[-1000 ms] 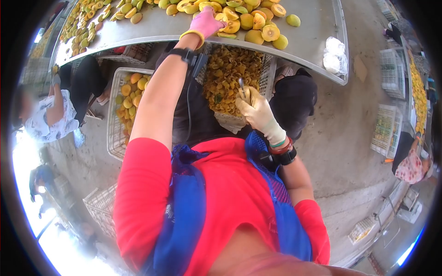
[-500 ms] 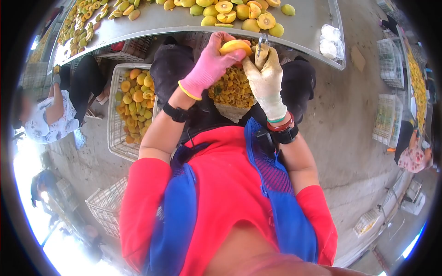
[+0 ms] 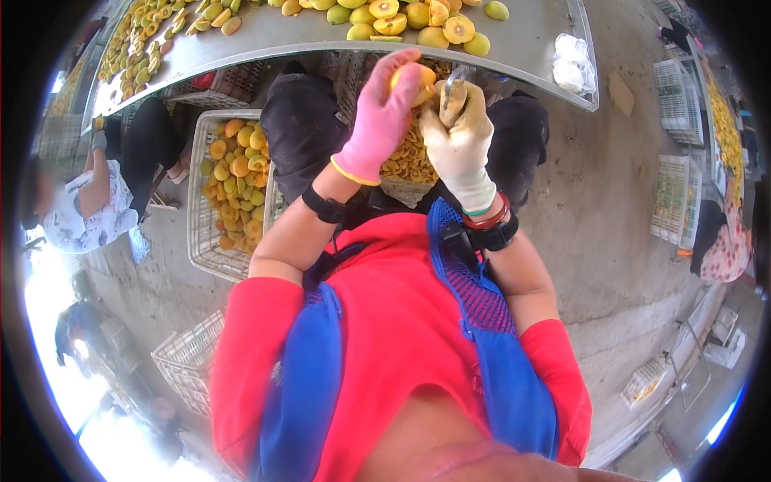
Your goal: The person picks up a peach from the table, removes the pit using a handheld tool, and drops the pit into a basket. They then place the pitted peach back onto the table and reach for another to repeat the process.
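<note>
My left hand, in a pink glove, is closed round a yellow peach above my lap. My right hand wears a pale, stained glove and grips a small metal pitting tool. The tool's bright end shows past the fingers, close beside the peach, and its handle is hidden in the fist. Below both hands, between my knees, lie many cut orange peach pieces in a container. Halved and whole peaches rest on the metal table just beyond.
A white crate of peaches stands left of my leg. A white plastic bundle lies at the table's right corner. Another person sits at the left. White crates stand along the right, and another crate is behind left.
My left hand has turned more upright and tilted the peach, now more covered by the fingers. My right hand stays close by, its tool tipped lower.
</note>
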The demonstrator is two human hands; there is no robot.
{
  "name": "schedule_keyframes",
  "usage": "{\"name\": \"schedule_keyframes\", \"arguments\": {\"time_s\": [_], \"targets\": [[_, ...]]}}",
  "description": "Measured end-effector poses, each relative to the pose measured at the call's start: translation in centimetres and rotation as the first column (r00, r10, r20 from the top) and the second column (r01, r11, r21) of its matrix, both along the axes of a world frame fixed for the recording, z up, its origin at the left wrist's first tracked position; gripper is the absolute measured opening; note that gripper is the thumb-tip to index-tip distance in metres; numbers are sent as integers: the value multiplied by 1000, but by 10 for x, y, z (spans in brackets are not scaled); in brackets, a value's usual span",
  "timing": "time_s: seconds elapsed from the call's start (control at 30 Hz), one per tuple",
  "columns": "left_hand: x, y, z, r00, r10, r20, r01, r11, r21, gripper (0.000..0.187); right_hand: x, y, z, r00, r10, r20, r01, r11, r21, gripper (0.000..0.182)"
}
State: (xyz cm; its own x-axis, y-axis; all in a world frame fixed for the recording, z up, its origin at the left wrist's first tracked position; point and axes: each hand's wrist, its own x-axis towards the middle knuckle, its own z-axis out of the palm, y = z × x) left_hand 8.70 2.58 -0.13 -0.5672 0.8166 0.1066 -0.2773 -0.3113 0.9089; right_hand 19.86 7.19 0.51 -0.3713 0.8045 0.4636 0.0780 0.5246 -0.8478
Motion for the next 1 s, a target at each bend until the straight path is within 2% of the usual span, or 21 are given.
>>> {"name": "schedule_keyframes", "arguments": {"time_s": [0.03, 0.07, 0.17, 0.2, 0.23, 0.37, 0.43, 0.47, 0.5, 0.53, 0.63, 0.73, 0.83, 0.93, 1.0], "targets": [[-1, 1, 11, 999, 39, 25, -36, 993, -108, 36, 2, -3, 0, 1000, 19, -1, -19, 999, 31, 24], [-6, -2, 19, 999, 22, -49, -28, 992, -126, 42, 2, -6, 1, 999, 40, -3, -40, 997, 64, 24], [-18, -11, 34, 967, -36, -251, -24, 972, -233, 67, 6, -7, 4, 969, 208, 133, -182, 966, -186, 18], [-18, -12, 32, 971, -36, -235, -13, 979, -205, 65, 7, -6, 3, 954, 255, 159, -207, 942, -265, 17], [-18, -12, 28, 975, -36, -218, -3, 984, -176, 64, 8, -4, 4, 932, 239, 274, -254, 967, 21, 12], [-14, -8, 14, 961, -19, -278, 17, 1000, -11, 61, 5, -2, -6, 924, 250, 290, -289, 952, 100, 10], [-10, -8, 16, 978, -31, -208, 38, 999, 30, 59, 4, 0, -10, 916, 241, 322, -302, 941, 153, 9], [-8, -7, 17, 984, -38, -174, 48, 998, 51, 58, 3, -2, -12, 926, 327, 189, -315, 945, -94, 9], [-7, -6, 15, 985, -30, -172, 43, 997, 69, 56, 2, -6, -12, 927, 373, 37, -341, 880, -330, 9], [-5, -5, 10, 985, -24, -170, 39, 996, 86, 55, 1, -8, -10, 919, 375, -121, -378, 753, -538, 9], [-4, -5, 2, 981, -10, -194, 39, 988, 146, 52, 8, -8, 9, 879, 425, -216, -422, 485, -766, 13], [1, -4, -4, 978, 16, -209, 26, 981, 194, 49, 8, -10, 1, 894, 421, -153, -402, 603, -689, 12], [5, -6, -8, 974, 41, -224, 5, 979, 202, 48, -2, -12, -16, 916, 384, -113, -388, 781, -489, 10], [4, -6, -11, 979, 17, -202, 32, 971, 237, 40, 13, -6, 18, 832, 511, -215, -446, 386, -808, 11], [2, -8, -11, 985, -48, -165, 88, 964, 249, 37, 15, -5, 17, 802, 544, -246, -488, 361, -795, 10]]}}
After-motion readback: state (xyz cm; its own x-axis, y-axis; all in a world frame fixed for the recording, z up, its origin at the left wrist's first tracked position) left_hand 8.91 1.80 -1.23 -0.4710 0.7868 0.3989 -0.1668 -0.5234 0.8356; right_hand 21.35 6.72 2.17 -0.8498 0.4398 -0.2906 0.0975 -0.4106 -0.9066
